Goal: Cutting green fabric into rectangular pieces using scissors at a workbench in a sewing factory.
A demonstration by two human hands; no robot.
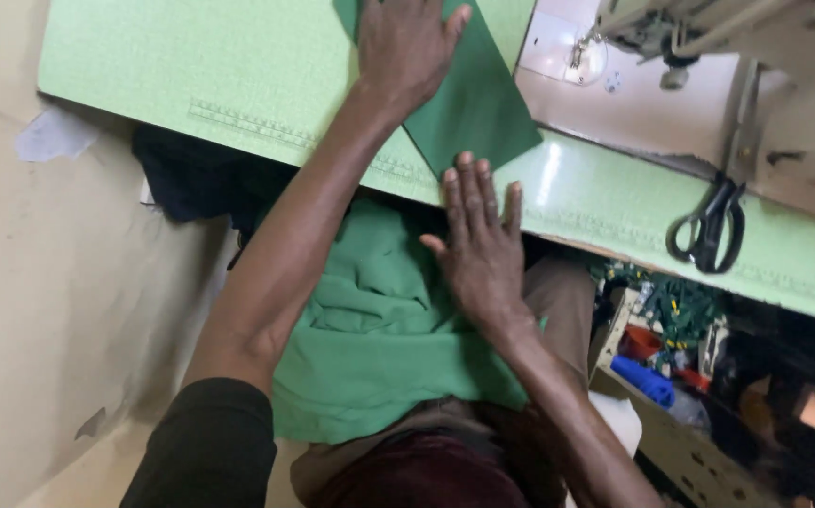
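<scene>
Your left hand [407, 47] lies flat, fingers together and extended, palm down on the dark green fabric piece [478, 108]. It grips nothing; it appears to press the cloth against the light green worktop [191, 66] so that the piece stays put.

Your right hand [481, 240] is also flat and spread, holding nothing. Its fingertips reach the near corner of the dark green fabric piece at the worktop's front edge, while the palm hangs over your lap. With one hand at the far part of the piece and one at the near corner, the cloth lies smooth between the two contact areas.

The dark green fabric piece rests on the worktop just left of the sewing machine [708, 38], with its long edge running toward the pale machine bed [614, 103]. This placement keeps the cloth close to the needle area.

A larger, lighter green garment [379, 329] is bunched in your lap below the worktop edge, apart from the flat piece.

Black-handled scissors [708, 226] lie on the worktop to the right, just in front of the machine base, well apart from both hands.

A cardboard box of mixed scraps [671, 329] stands below the worktop on your right. A printed ruler scale [247, 122] runs along the worktop's front edge.
</scene>
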